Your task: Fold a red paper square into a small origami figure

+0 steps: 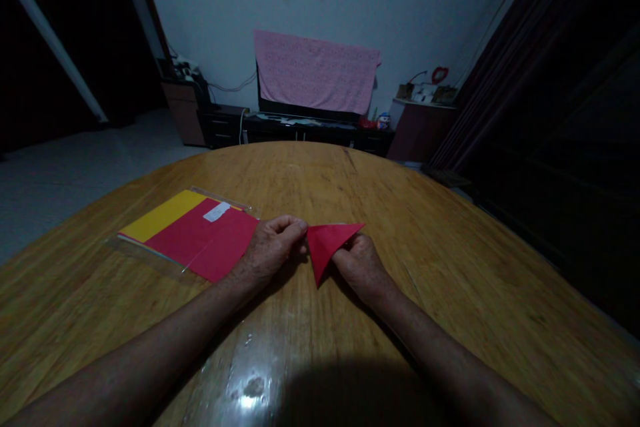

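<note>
- The left hand pinches the left corner of a folded red paper between thumb and fingers.
- The right hand holds the paper's right side; its fingertips are hidden behind the fold, so how tightly they grip cannot be told.
- The paper is at the middle of the table, well in from the curved far edge, with one point toward the person and another to the right.
- Toward the table's left edge lies a pack of coloured paper in a clear sleeve, yellow and red on top, with a white label near its far side.
- The left hand and wrist cover the pack's right end, so that part is out of sight.
- Past the far edge, a pink cloth hangs over a dark panel on a low black cabinet.
- A small figurine stands toward that cabinet's right end.
- Beyond the table's far right edge hangs a dark curtain.
</note>
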